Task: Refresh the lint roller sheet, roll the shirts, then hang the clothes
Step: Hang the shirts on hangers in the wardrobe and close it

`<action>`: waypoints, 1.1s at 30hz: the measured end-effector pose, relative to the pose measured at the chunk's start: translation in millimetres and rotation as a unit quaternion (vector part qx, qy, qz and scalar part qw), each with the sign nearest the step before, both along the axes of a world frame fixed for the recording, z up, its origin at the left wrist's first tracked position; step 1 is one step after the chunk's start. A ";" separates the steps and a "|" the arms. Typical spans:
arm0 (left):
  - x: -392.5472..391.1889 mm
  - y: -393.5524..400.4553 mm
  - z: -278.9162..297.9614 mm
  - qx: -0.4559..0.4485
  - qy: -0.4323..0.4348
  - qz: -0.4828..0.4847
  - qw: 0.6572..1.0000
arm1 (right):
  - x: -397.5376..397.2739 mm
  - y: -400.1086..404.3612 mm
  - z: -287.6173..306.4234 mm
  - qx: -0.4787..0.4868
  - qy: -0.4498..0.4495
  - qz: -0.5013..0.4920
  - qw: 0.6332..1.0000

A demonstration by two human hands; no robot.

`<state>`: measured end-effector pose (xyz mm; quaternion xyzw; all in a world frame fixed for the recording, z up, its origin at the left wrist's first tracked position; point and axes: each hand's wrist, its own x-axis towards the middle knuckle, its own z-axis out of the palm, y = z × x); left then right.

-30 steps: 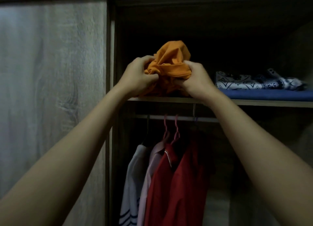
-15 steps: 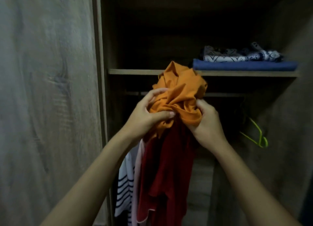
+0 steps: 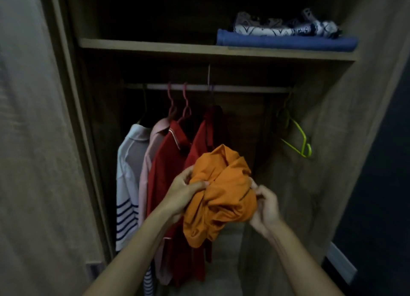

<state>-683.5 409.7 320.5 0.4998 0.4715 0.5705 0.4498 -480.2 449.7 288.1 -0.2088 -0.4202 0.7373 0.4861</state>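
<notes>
Head view, both hands (image 3: 184,191) (image 3: 265,203) gripping orange shirt (image 3: 221,196)

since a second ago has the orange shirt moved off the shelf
Yes. The orange shirt, held by the left hand and right hand, has come down from the shelf to below the rail.

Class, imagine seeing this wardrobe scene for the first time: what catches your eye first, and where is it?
The bunched orange garment stands out, gripped by the left hand and right hand before the open wardrobe. Behind it hang red shirts on the rail; an empty green hanger hangs at the right.
</notes>
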 end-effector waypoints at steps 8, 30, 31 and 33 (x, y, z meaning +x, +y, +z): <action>23.9 33.2 -23.0 -0.081 -0.003 0.040 0.996 | 23.2 26.4 -10.5 0.002 -0.215 -0.085 0.973; 45.5 73.0 -32.0 -0.026 0.371 -0.009 0.928 | 44.9 73.6 -29.0 -0.117 -0.221 -0.114 0.961; 43.1 73.8 -33.7 -0.030 0.371 -0.017 0.928 | 44.8 73.4 -28.5 -0.119 -0.214 -0.113 0.963; 38.4 75.0 -36.2 -0.041 0.385 -0.042 0.921 | 44.8 72.4 -27.6 -0.123 -0.206 -0.113 0.964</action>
